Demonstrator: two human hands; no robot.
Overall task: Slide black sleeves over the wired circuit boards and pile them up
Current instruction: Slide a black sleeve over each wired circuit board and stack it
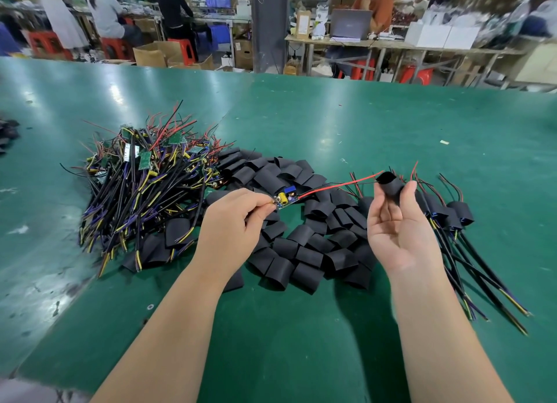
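My left hand pinches a small wired circuit board by its near end, above the loose sleeves. The board's red wire and a black wire reach right to the mouth of a black sleeve. My right hand holds that sleeve up between thumb and fingertips, palm facing me. Several loose black sleeves lie spread on the green table under both hands. A heap of bare wired boards sits to the left. Several sleeved boards with long cables are piled at the right.
The table's far edge runs across the back. Beyond it people sit at workbenches among red stools and cardboard boxes. A dark clump lies at the table's left edge. A small scrap lies on the table at the right.
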